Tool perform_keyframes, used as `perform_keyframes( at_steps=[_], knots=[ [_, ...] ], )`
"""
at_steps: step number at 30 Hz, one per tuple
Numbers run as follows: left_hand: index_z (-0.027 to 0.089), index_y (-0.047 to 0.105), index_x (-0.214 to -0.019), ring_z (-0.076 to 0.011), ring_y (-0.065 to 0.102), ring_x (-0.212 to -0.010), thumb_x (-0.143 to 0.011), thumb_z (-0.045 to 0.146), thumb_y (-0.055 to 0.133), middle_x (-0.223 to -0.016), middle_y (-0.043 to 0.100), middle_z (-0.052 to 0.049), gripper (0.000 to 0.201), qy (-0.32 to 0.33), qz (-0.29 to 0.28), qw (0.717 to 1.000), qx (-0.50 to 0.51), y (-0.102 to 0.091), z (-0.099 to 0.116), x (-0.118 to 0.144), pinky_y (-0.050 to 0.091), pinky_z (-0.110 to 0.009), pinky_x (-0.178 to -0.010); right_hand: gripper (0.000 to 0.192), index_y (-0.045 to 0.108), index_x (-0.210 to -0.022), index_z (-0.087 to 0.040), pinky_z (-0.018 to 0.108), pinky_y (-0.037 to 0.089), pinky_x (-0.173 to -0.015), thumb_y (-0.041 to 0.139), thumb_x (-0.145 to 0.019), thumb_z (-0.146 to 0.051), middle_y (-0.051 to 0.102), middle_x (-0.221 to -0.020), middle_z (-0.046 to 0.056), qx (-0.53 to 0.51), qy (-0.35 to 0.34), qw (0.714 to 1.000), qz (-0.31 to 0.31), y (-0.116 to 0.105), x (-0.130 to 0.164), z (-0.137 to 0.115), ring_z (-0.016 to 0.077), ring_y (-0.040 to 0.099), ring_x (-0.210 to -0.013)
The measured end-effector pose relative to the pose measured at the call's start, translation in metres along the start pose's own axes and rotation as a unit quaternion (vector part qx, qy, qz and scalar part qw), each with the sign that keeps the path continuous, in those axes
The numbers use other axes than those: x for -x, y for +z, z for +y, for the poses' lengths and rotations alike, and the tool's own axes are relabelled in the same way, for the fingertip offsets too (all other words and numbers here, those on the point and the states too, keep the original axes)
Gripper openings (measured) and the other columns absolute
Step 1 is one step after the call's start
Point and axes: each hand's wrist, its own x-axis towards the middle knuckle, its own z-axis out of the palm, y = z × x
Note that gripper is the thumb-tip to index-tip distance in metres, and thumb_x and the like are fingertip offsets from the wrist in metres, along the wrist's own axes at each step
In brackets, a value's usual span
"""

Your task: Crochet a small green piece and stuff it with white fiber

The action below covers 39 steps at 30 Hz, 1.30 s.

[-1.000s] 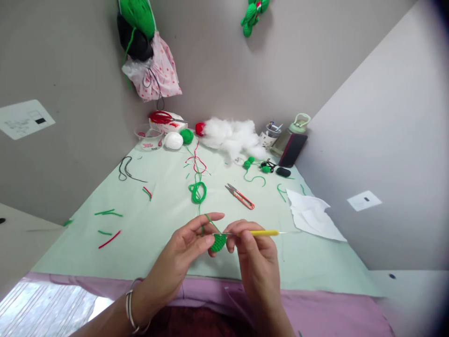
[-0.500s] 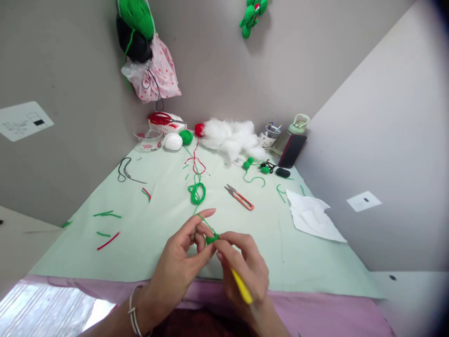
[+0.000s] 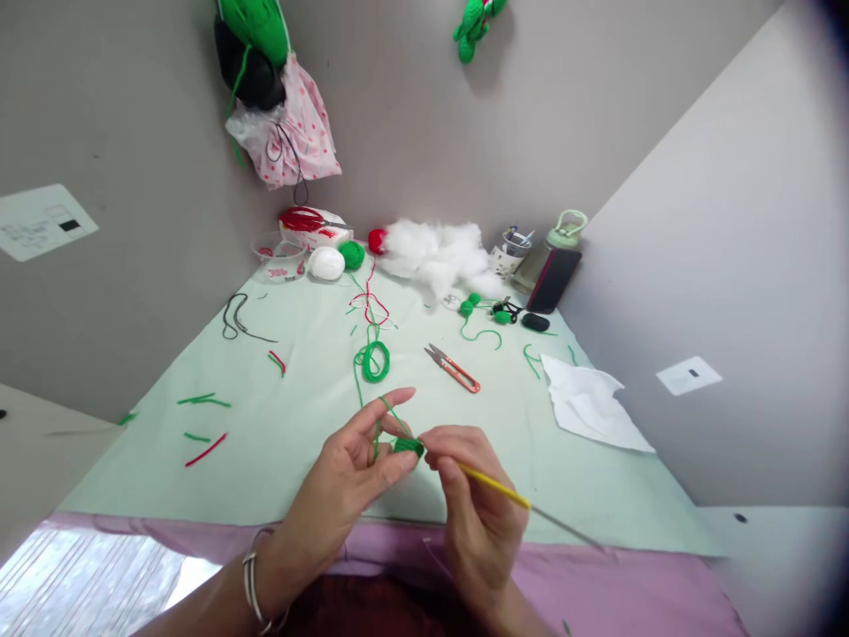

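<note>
Between the thumb and fingers of my left hand [image 3: 351,460] is a small green crochet piece [image 3: 407,446]. Green yarn [image 3: 391,411] loops over the raised left index finger and runs back to a loose coil of green yarn [image 3: 375,362] on the table. My right hand [image 3: 481,504] is closed around a crochet hook with a yellow handle [image 3: 494,482]; its thin metal shaft points out to the lower right. The hook's working tip is at the right edge of the green piece, partly hidden by the right fingertips.
Orange thread snips [image 3: 455,368] lie beyond my hands. Behind them are white stuffing [image 3: 434,261], a white yarn ball [image 3: 326,264], a green yarn ball [image 3: 352,255] and red scissors [image 3: 309,220]. Crumpled white paper [image 3: 593,405] lies right, yarn scraps [image 3: 204,400] left.
My right hand has turned and shifted slightly right, so the hook now lies more sideways with its metal end showing. The green piece is still held in my left hand.
</note>
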Motion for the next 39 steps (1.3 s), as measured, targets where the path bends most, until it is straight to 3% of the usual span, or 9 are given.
perform_keyframes(
  at_steps=[3, 5, 7, 10, 18, 24, 28, 34, 39],
  knots=[
    [0.027, 0.072, -0.136, -0.0046, 0.044, -0.062, -0.081, 0.031, 0.092, -0.091, 0.062, 0.002, 0.058, -0.021, 0.004, 0.999, 0.036, 0.002, 0.0, 0.0, 0.038, -0.017, -0.059, 0.039, 0.075, -0.129, -0.029, 0.032, 0.061, -0.074, 0.063, -0.098, -0.006, 0.073, -0.106, 0.008, 0.133, -0.12, 0.984, -0.012, -0.001, 0.009, 0.003, 0.0205, 0.071, -0.094],
    [0.022, 0.074, -0.132, -0.0019, 0.032, -0.052, -0.084, 0.032, 0.089, -0.08, 0.057, 0.005, 0.051, -0.079, -0.016, 0.994, 0.075, 0.001, 0.005, -0.001, 0.029, -0.017, -0.051, 0.04, 0.075, -0.13, -0.031, 0.034, 0.061, -0.072, 0.063, -0.099, -0.009, 0.073, -0.107, 0.008, 0.141, -0.127, 0.982, -0.006, -0.004, 0.009, 0.003, 0.022, 0.071, -0.094],
    [0.018, 0.077, -0.126, -0.0002, 0.019, -0.049, -0.086, 0.028, 0.086, -0.075, 0.051, 0.007, 0.043, -0.113, -0.033, 0.988, 0.103, 0.0, 0.011, -0.002, 0.021, -0.017, -0.047, 0.032, 0.077, -0.121, -0.03, 0.034, 0.059, -0.069, 0.059, -0.102, -0.012, 0.072, -0.098, 0.007, 0.065, -0.051, 0.996, 0.019, -0.006, 0.006, 0.001, 0.0213, 0.07, -0.087],
    [0.019, 0.08, -0.122, -0.0015, 0.025, -0.053, -0.084, 0.023, 0.086, -0.084, 0.056, 0.003, 0.039, -0.07, -0.022, 0.994, 0.083, -0.001, 0.015, -0.002, 0.025, -0.017, -0.05, 0.024, 0.078, -0.105, -0.028, 0.033, 0.055, -0.068, 0.056, -0.106, -0.018, 0.067, -0.081, 0.003, -0.084, 0.062, 0.994, 0.041, -0.007, -0.003, -0.002, 0.0187, 0.064, -0.077],
    [0.03, 0.074, -0.133, -0.0125, 0.055, -0.078, -0.097, 0.035, 0.075, -0.096, 0.061, -0.001, 0.037, -0.005, -0.053, 0.998, -0.045, -0.007, 0.003, -0.001, 0.048, -0.026, -0.075, 0.017, 0.08, -0.096, -0.025, 0.029, 0.053, -0.068, 0.064, -0.104, -0.027, 0.073, -0.086, 0.003, -0.195, 0.147, 0.969, 0.022, -0.002, -0.009, 0.005, 0.0149, 0.062, -0.072],
    [0.03, 0.075, -0.13, -0.0178, 0.056, -0.095, -0.095, 0.032, 0.076, -0.102, 0.059, -0.003, 0.035, -0.003, -0.046, 0.998, -0.048, -0.01, 0.004, 0.001, 0.049, -0.026, -0.075, 0.024, 0.071, -0.086, -0.021, 0.029, 0.054, -0.065, 0.065, -0.102, -0.038, 0.069, -0.079, 0.002, -0.28, 0.207, 0.937, 0.018, -0.004, -0.018, 0.003, 0.0141, 0.06, -0.067],
    [0.031, 0.076, -0.127, -0.0168, 0.056, -0.094, -0.092, 0.03, 0.08, -0.099, 0.058, -0.001, 0.036, 0.005, -0.034, 0.997, -0.07, -0.009, 0.006, 0.002, 0.049, -0.025, -0.078, 0.025, 0.071, -0.088, -0.022, 0.03, 0.054, -0.067, 0.059, -0.106, -0.034, 0.069, -0.079, 0.002, -0.273, 0.183, 0.945, 0.003, -0.006, -0.016, 0.002, 0.0143, 0.062, -0.067],
    [0.032, 0.075, -0.126, -0.015, 0.056, -0.087, -0.092, 0.022, 0.077, -0.092, 0.059, 0.001, 0.036, 0.064, 0.006, 0.988, -0.138, -0.01, 0.005, 0.001, 0.048, -0.029, -0.09, 0.026, 0.075, -0.107, -0.024, 0.034, 0.054, -0.076, 0.049, -0.108, -0.017, 0.074, -0.097, 0.006, -0.124, 0.056, 0.99, -0.017, -0.013, 0.0, -0.003, 0.0188, 0.067, -0.087],
    [0.033, 0.074, -0.129, -0.0153, 0.057, -0.09, -0.091, 0.022, 0.078, -0.094, 0.062, 0.001, 0.04, 0.059, -0.001, 0.987, -0.147, -0.013, 0.007, 0.004, 0.049, -0.028, -0.091, 0.027, 0.074, -0.108, -0.026, 0.034, 0.054, -0.074, 0.048, -0.109, -0.018, 0.074, -0.097, 0.004, -0.145, 0.048, 0.988, -0.001, -0.012, 0.0, -0.006, 0.0184, 0.065, -0.086]
  ],
)
